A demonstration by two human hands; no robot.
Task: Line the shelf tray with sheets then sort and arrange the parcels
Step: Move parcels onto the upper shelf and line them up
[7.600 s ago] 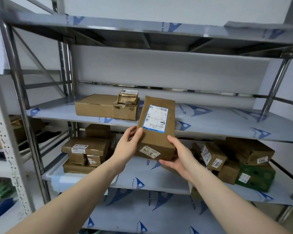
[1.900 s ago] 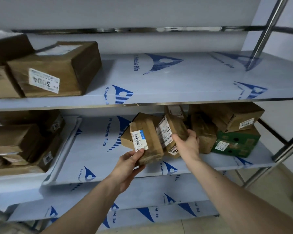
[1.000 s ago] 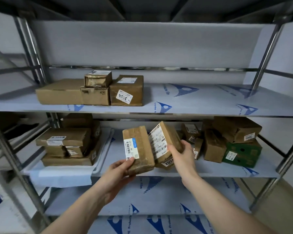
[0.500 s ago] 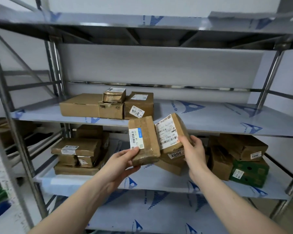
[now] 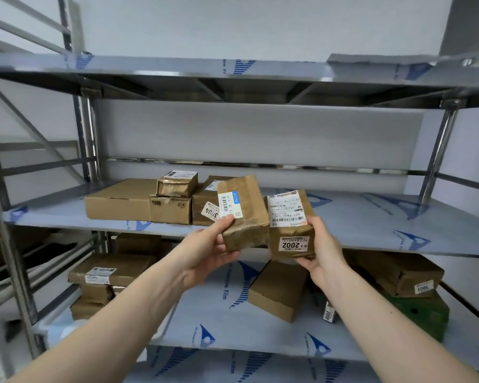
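My left hand (image 5: 205, 251) grips a brown taped parcel (image 5: 244, 214) with a blue-and-white label, held up in front of the middle shelf (image 5: 371, 225). My right hand (image 5: 320, 252) holds a second brown parcel (image 5: 291, 225) marked 2002, touching the first one's right side. On the middle shelf's left stand a flat carton (image 5: 119, 200), a small box (image 5: 170, 210) with a taped packet (image 5: 177, 183) on top, and a parcel marked 3004 (image 5: 205, 207), partly hidden behind the held one.
The lower shelf (image 5: 221, 322) is lined with a blue-printed film sheet. It carries a stack of parcels (image 5: 105, 280) at the left, a tilted carton (image 5: 278, 290) in the middle, and brown parcels (image 5: 401, 272) over a green box (image 5: 423, 313) at the right. Steel posts (image 5: 437, 150) frame the rack.
Both hands have lifted the two parcels from in front of the lower shelf up to the middle shelf's level. The view has tilted upward.
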